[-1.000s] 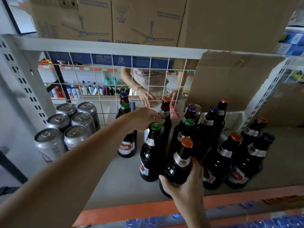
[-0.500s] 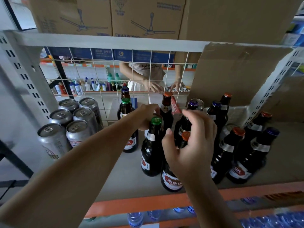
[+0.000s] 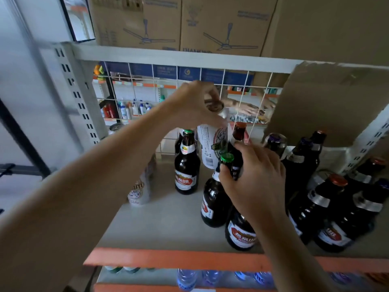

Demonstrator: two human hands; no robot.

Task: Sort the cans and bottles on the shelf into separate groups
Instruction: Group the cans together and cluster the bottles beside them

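Observation:
My left hand grips the top of a silver can and holds it in the air above the bottles. My right hand is curled round the neck of a green-capped brown bottle standing on the shelf. Another green-capped bottle stands just left of it, a red-labelled one in front. Several more dark bottles crowd the right side. A few silver cans on the left are mostly hidden behind my left forearm.
A white wire grid closes the shelf's back; a person's hands show behind it. Cardboard leans at the back right, fan boxes sit above. The shelf has an orange front edge, with water bottles underneath.
My left hand has lifted a silver can up out of the bottle group. My right hand moved from the orange-capped bottle's body to the green-capped bottle's neck. The view shifted right.

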